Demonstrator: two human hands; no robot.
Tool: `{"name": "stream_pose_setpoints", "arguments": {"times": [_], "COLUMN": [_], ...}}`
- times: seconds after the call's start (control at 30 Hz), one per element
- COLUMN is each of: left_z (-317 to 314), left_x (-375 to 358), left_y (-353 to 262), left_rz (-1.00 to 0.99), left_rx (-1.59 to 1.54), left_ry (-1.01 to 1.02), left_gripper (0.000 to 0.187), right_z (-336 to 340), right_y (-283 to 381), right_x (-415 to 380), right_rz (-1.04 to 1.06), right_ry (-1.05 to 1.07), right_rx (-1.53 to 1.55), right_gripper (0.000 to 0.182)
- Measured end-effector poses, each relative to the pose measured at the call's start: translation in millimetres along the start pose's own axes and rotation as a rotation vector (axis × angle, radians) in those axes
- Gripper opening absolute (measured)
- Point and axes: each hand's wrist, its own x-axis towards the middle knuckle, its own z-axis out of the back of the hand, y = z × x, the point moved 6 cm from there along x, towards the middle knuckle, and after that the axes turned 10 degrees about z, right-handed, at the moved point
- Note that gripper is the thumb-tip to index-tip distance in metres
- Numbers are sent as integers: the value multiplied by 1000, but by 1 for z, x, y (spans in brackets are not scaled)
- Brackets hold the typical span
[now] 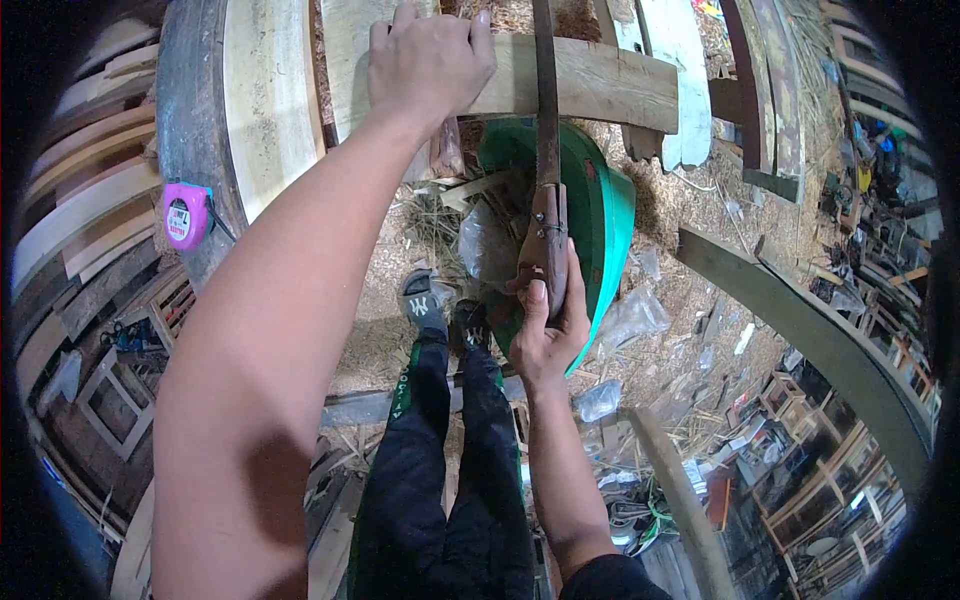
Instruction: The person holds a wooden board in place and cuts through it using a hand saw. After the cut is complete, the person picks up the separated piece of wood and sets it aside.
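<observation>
Gripping saw (546,150), L hand (428,62) on plank (590,85), tape label unreadable.

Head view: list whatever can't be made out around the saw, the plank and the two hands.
- Saw blade: its tip is cut off by the top edge; teeth too small to tell.
- Saw handle: lower part wrapped by the right hand.
- Plank: the part under the left hand is covered.
- Green tub: inside blocked by saw and plank.
- Tape measure: label too small to read.
</observation>
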Motion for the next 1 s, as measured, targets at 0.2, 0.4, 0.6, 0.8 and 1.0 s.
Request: {"name": "stream_pose_setpoints", "arguments": {"times": [0.2,0.4,0.6,0.8,1.0], "left_z": [-3,-11,-15,-13,-15], "left_x": [1,4,7,6,9], "left_y": [2,7,7,6,8], "left_rz": [18,54,4,39,66], "left_rx": [13,16,52,49,72], "left_ry": [-21,-9,11,14,65], "left_gripper": [53,54,56,57,58], "right_z": [-14,-8,-24,-11,-23], "right_y": [-27,-42,-24,-30,-8], "right_x": [8,-21,21,-19,42], "right_rz": [-53,-233,-157,-180,-218], "right_ry": [57,-3,-89,-75,-127], "right_rx": [190,341,284,322,267], "right_gripper": [58,58,54,47,43]}}
